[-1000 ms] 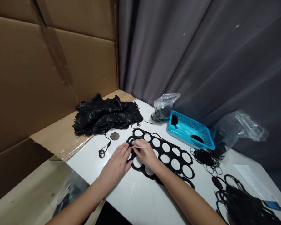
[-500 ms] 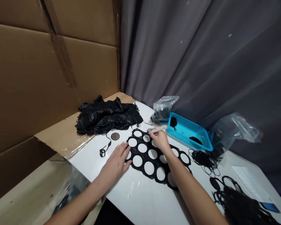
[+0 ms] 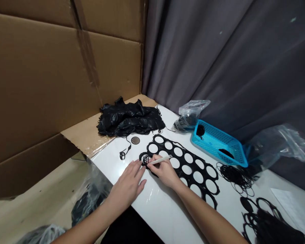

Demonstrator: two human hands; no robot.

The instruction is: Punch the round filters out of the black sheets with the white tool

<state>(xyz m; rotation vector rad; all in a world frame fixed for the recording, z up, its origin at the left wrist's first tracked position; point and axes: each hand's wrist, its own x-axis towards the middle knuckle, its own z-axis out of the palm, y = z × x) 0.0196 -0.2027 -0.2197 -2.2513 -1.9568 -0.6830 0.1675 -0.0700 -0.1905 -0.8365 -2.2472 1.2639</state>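
Note:
A black sheet with rows of round holes [image 3: 182, 160] lies flat on the white table. At the sheet's left corner hole sits a small bunch of thin black rings [image 3: 145, 158]. My right hand [image 3: 165, 172] pinches a slim white pen-shaped tool [image 3: 160, 160], its tip down by those rings. Whether the tip touches them I cannot tell. My left hand [image 3: 128, 181] rests with fingers stretched out, fingertips at the sheet's left edge close to the rings. It holds nothing visible.
A pile of black sheets [image 3: 130, 118] lies at the back left, near a dark disc [image 3: 135, 140]. A blue basket [image 3: 213, 149] with black pieces stands at right, beside a clear bag [image 3: 190, 115]. Loose black rings [image 3: 236, 176] and black scraps [image 3: 271, 223] lie further right.
My right hand has moved with the tool from the far edge of the sheet to its left corner, close to my left hand. The camera view has shifted left.

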